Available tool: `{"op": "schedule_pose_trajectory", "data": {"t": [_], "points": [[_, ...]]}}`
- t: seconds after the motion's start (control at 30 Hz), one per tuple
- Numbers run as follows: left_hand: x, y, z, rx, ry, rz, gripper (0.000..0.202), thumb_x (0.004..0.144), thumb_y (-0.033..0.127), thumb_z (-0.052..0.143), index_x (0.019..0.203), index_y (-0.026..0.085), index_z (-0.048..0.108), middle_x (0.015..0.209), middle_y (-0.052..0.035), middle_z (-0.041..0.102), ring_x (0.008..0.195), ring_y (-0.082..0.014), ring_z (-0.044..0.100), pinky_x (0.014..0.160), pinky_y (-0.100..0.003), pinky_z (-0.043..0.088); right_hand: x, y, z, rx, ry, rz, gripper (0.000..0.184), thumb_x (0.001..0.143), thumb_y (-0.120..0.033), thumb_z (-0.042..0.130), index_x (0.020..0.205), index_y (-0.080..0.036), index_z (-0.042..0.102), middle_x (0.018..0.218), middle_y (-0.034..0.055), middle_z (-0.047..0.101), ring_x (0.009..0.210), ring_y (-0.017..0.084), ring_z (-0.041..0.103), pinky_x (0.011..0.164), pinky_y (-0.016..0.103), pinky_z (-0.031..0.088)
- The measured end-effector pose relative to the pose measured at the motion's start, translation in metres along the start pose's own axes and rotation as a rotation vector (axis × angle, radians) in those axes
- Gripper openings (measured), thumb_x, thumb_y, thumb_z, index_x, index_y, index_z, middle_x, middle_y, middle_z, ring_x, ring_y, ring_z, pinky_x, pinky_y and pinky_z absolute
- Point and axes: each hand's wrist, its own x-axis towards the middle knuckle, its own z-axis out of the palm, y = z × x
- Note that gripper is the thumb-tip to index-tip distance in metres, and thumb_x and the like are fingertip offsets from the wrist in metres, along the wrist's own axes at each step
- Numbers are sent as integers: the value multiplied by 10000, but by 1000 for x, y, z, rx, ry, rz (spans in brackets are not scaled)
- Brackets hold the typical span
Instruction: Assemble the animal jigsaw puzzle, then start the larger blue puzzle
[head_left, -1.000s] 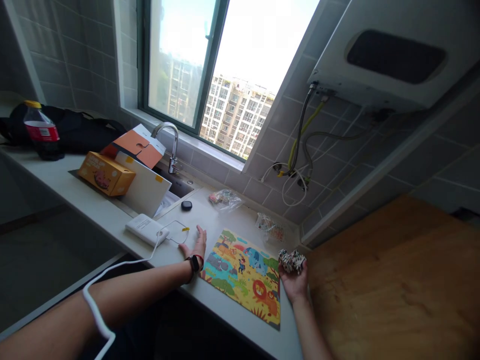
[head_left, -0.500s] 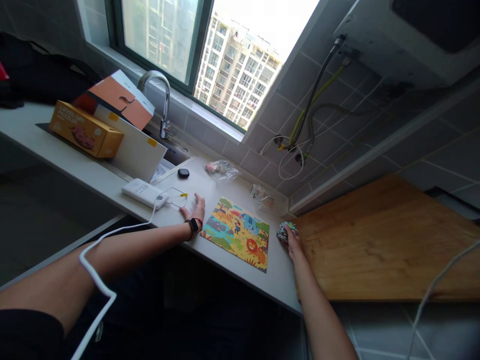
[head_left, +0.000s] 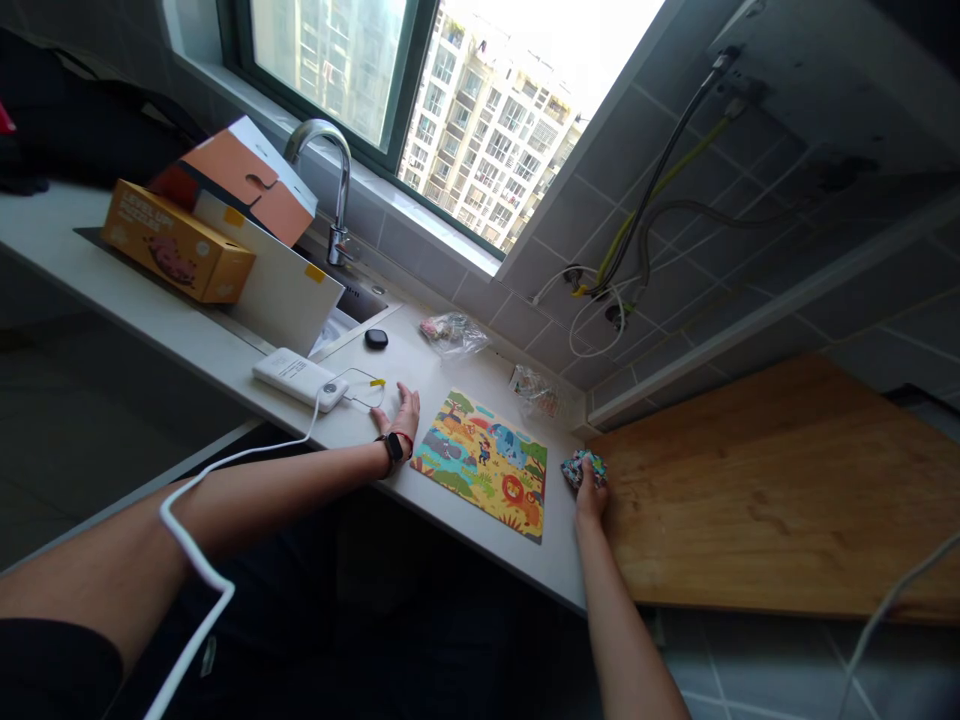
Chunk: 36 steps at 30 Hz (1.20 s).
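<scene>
**2 hands on the surface, either side of a jigsaw**

The left hand (head_left: 401, 425) lies flat on the pale surface (head_left: 225, 350), fingers stretched out and slightly apart, holding nothing. A dark smartwatch (head_left: 390, 447) sits on its wrist. Just right of these fingers is the colourful animal jigsaw board (head_left: 484, 465), its near edge almost touching the hand. Just left of them are a thin looped wire with a yellow tag (head_left: 360, 385) and a white power bank (head_left: 296, 375), whose thick white cable (head_left: 195, 560) trails back across the forearm. Beyond the fingertips lies a small black oval case (head_left: 376, 338).

The right hand (head_left: 590, 497) rests on a pile of puzzle pieces (head_left: 583, 465), which sits on the surface between the board and a wooden worktop (head_left: 765, 480). The fingers lie over the pile. I cannot tell whether they grip it.

Past the board, against the tiled wall, lie 2 clear plastic bags (head_left: 454, 332) (head_left: 536, 390). Far left of the left fingers, cardboard covers the sink: a yellow box (head_left: 176, 250), a white panel (head_left: 277, 290) and an orange lid (head_left: 247, 175), with the tap (head_left: 330, 180) rising behind them.
</scene>
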Motion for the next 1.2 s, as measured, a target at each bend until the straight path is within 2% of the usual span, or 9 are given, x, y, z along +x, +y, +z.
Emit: {"op": "schedule_pose_trajectory", "data": {"t": [0.2,0.33,0.53,0.63,0.83,1.03,1.2], "points": [[2,4,-3,11,-42,19,1154,695,352,949,1641,220,301,1312,-216,594,1398,-507,519,1159,-846,291,22,-1,0,28,-5,84,473,633,-610,824,840,-205,693,685,-4,723,641,178,701,560,274,572],[3,9,-7,73,-92,-1,1126,704,382,948,1625,210,324,1297,-209,613,1406,-500,519,1191,-822,272,29,1,1,63,11,96,469,622,-597,827,833,-202,686,678,-9,715,613,168,693,556,276,575],[0,17,-16,232,-222,-79,910,744,218,905,1537,183,462,1351,-224,622,1502,-468,422,1286,-708,214,29,6,1,127,51,40,522,623,-662,794,854,-215,659,723,-33,718,628,161,693,547,274,566],[2,21,-20,306,-294,-109,910,735,138,890,1537,169,463,1390,-231,612,1524,-465,386,1287,-715,211,27,8,-1,132,53,15,534,646,-693,771,844,-210,655,726,-29,716,629,164,696,542,276,560],[5,28,-27,433,-399,-125,994,750,151,897,1603,191,386,1457,-247,570,1554,-468,325,1239,-779,262,17,13,0,141,102,-19,526,672,-676,767,877,-197,694,808,11,757,755,201,741,626,302,597],[6,29,-32,565,-484,-71,976,745,171,920,1578,100,418,1477,-293,554,1536,-504,334,1235,-797,228,5,22,3,175,205,-72,582,670,-674,802,950,-175,701,950,74,786,966,269,753,764,351,624],[6,30,-37,665,-533,-12,933,748,123,904,1553,56,437,1458,-317,564,1508,-516,376,1206,-810,262,2,26,-1,222,238,-103,627,600,-625,868,999,-174,693,1027,86,782,1029,277,737,863,377,617]]}}
